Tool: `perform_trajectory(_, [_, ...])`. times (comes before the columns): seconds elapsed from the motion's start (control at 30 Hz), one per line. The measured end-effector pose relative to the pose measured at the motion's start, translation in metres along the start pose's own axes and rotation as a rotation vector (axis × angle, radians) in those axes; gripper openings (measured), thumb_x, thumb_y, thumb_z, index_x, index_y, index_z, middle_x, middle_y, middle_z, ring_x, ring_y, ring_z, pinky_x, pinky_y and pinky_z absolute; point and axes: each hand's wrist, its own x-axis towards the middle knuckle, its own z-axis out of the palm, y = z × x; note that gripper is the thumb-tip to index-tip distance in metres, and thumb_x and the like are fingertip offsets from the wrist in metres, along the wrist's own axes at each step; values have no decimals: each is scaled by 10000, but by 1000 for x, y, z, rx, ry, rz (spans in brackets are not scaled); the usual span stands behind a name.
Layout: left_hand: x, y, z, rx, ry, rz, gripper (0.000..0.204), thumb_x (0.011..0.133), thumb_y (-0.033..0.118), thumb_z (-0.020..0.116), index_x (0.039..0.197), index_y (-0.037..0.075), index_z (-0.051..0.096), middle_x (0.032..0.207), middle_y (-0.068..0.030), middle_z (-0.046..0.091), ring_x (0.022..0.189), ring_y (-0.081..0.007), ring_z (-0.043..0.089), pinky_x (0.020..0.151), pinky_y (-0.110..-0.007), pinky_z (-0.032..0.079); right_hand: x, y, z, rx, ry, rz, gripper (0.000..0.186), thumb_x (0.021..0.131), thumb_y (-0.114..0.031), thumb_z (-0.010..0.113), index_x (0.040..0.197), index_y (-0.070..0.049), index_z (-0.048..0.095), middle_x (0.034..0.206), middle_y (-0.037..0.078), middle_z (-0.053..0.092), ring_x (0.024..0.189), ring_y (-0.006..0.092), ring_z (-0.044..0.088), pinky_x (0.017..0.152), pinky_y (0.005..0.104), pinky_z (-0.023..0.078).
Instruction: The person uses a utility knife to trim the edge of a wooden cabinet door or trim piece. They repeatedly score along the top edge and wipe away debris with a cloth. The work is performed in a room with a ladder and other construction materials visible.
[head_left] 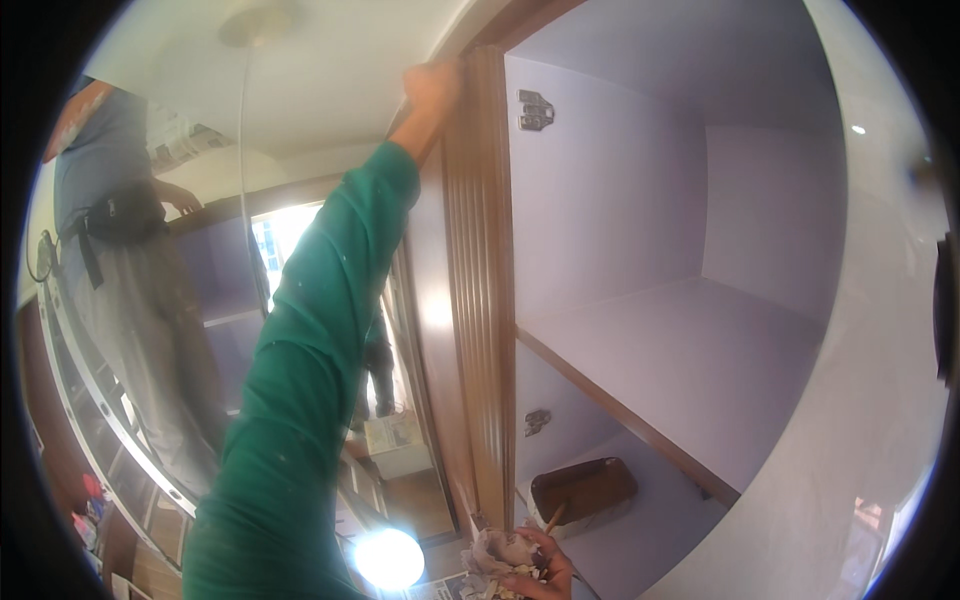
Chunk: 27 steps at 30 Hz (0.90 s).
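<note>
- You are in a bright room, looking up into a tall cupboard [700, 250] with pale purple walls inside and a white ceiling above it.
- The brown wooden cupboard door [480, 290] stands open, edge on to you. Let us use that door as our marker.
- Your left hand [432, 88] is up at the top of the door. Its fingers are wrapped around the top edge, probably to keep the door from swinging.
- Your green sleeve [300, 400] stretches from the bottom of the picture all the way up to that hand, so your arm is nearly straight.
- Your right hand [535, 570] is low down, just to the right of the bottom of the door. It is closed on a crumpled rag [500, 555], bunched up in the fingers.
- The rag looks whitish and grey, wrinkled and a bit dirty.
- Right of the door, inside the cupboard, a pale shelf [680, 370] sticks out. Under it lies a brown tray [583, 487], flat on the cupboard floor, near the rag.
- Two small metal hinge plates [535, 110] sit on the inside wall, just right of the door.
- Far left of the door, another person [130, 280] stands on a ladder [100, 420] and reaches toward a high shelf.
</note>
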Motion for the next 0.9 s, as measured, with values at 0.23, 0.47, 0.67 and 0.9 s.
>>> perform_trajectory(0.23, [7,-10,-2,-68,-75,-46,213,806,149,699,811,-64,706,767,-89,663,705,-150,601,631,-310,494,-2,-6,2,15,28,36,698,734,-87,806,1372,-8,535,1227,123,655,1095,222,651,943,340,535])
perform_trajectory(0.47, [4,-15,-22,-193,-194,-87,193,826,150,689,853,-41,700,821,-89,657,710,-142,598,618,-287,490,0,-13,3,4,33,148,675,749,-53,795,1372,-15,538,1202,113,664,1085,214,652,938,344,536])
perform_trajectory(0.67, [11,-23,-34,-124,-202,-80,164,816,131,692,833,-32,692,810,-87,651,683,-135,581,592,-275,468,0,-9,2,18,8,128,666,759,-40,786,1374,-18,532,1214,118,655,1090,218,652,925,346,546])
perform_trajectory(0.9, [19,-42,-44,-100,-161,-82,198,845,165,672,838,-33,691,796,-79,654,650,-147,584,592,-289,466,2,-2,-1,5,-4,154,652,773,-23,768,1378,-22,526,1235,132,645,1111,238,649,934,366,548])
